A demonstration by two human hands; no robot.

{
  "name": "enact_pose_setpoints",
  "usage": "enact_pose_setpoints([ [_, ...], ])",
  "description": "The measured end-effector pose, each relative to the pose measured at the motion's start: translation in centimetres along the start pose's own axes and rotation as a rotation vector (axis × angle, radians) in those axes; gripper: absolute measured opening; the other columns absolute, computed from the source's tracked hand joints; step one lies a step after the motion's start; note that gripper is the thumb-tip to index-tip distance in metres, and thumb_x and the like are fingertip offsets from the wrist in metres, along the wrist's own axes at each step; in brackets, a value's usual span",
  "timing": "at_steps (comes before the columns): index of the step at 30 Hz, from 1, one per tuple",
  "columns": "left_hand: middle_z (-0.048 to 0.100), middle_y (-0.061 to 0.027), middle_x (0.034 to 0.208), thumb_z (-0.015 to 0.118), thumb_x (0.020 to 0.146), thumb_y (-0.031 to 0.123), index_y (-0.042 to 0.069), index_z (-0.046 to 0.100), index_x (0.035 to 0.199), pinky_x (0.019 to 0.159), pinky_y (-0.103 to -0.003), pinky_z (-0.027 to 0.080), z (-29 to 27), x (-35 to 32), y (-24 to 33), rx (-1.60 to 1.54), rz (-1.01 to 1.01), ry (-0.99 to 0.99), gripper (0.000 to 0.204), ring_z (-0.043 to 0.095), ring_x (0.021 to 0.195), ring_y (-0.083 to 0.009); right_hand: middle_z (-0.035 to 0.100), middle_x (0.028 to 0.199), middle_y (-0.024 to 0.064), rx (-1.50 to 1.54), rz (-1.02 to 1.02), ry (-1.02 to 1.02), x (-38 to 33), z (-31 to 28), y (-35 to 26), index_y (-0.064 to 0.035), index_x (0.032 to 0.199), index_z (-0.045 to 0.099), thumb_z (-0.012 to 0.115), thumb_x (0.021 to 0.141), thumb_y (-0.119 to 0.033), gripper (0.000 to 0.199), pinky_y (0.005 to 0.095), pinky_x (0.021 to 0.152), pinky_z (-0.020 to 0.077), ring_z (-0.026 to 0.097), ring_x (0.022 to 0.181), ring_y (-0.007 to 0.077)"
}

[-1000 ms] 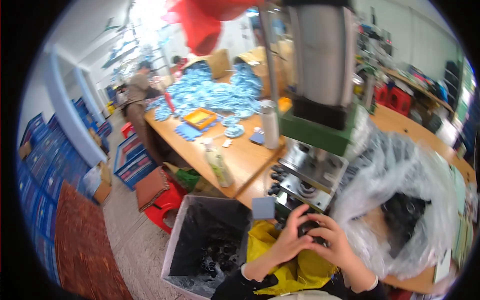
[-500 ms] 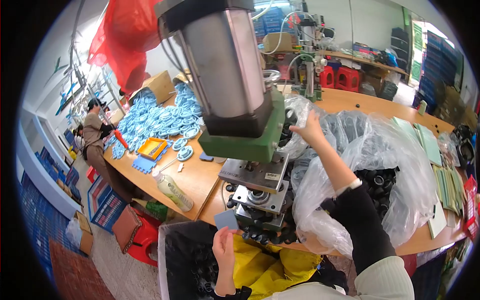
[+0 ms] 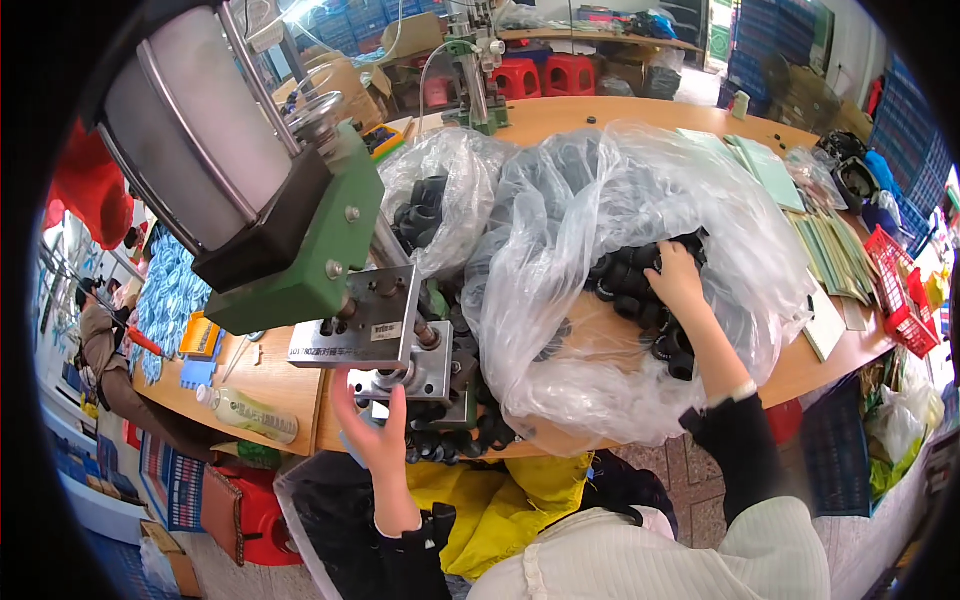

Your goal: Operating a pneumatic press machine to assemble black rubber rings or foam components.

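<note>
My left hand is raised at the front of a green-headed press. Its thumb and a finger point up, spread apart, just below the press's metal plate. A flat pale blue piece shows partly behind this hand; whether they touch is hidden. Over to the right, my right hand reaches into a clear plastic bag and curls over a heap of black, round plastic parts. One part lies between thumb and fingers, but the fingertips are partly covered.
Another clear bag with black parts stands behind the press. More black parts line the table's front edge. A bottle lies left. Pale card stacks and a red basket sit right. One person is far left.
The view has swung right. My right hand has gone from beside the press to the heap in the large bag. My left hand has risen toward the press plate, fingers spreading.
</note>
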State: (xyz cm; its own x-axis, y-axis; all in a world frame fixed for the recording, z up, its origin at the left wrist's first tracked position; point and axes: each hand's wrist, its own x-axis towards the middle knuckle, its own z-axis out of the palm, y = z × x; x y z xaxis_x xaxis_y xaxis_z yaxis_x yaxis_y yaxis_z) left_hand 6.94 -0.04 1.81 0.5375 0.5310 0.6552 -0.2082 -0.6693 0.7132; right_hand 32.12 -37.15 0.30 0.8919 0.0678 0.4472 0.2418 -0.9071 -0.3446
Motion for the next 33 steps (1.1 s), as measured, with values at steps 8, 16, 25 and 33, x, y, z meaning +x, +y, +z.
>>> enact_pose_setpoints([
  [8, 0.059, -0.0091, 0.105, 0.067, 0.075, 0.003, -0.005, 0.053, 0.113, 0.081, -0.029, 0.046, 1.8, 3.8, -1.3, -0.297, -0.186, -0.061, 0.041, 0.057, 0.092, -0.0155, 0.051, 0.114, 0.0175, -0.195, 0.140, -0.144, 1.6, 1.7, 0.1, -0.0088, 0.117, 0.056, 0.076, 0.058, -0.016, 0.063, 0.0483, 0.085, 0.0447, 0.050, 0.107, 0.0374],
  [16, 0.064, -0.0058, 0.089, 0.069, 0.074, 0.006, -0.004, 0.062, 0.093, 0.074, -0.027, 0.046, 3.8, 4.5, 1.6, -0.162, -0.092, 0.067, 0.022, 0.059, 0.081, -0.0134, 0.058, 0.085, 0.0100, 0.529, -0.041, 0.012, 0.0, 1.1, 0.7, 0.0016, 0.088, 0.054, 0.076, 0.068, -0.011, 0.032, 0.0301, 0.066, 0.0515, 0.061, 0.077, 0.0183],
  [25, 0.063, -0.0090, 0.085, 0.077, 0.069, 0.018, -0.001, 0.060, 0.098, 0.076, -0.031, 0.047, 3.1, 0.8, 0.8, 0.109, -0.127, 0.192, 0.039, 0.059, 0.079, -0.0216, 0.060, 0.105, 0.0005, 1.352, 0.402, -0.433, -7.2, -6.5, -7.9, -0.0064, 0.128, 0.052, 0.050, 0.094, -0.013, 0.035, 0.0206, 0.066, 0.0460, 0.057, 0.084, 0.0072],
  [33, 0.048, -0.0213, 0.122, 0.075, 0.076, 0.020, -0.005, 0.043, 0.122, 0.098, -0.043, 0.035, -10.7, -12.9, -9.5, 0.818, -0.400, 0.680, 0.061, 0.045, 0.114, -0.0371, 0.059, 0.113, 0.0101, 1.336, 0.021, -0.724, -14.0, -5.7, -18.8, 0.0000, 0.124, 0.052, 0.077, 0.069, -0.001, 0.061, 0.0276, 0.082, 0.0506, 0.061, 0.100, 0.0179],
])
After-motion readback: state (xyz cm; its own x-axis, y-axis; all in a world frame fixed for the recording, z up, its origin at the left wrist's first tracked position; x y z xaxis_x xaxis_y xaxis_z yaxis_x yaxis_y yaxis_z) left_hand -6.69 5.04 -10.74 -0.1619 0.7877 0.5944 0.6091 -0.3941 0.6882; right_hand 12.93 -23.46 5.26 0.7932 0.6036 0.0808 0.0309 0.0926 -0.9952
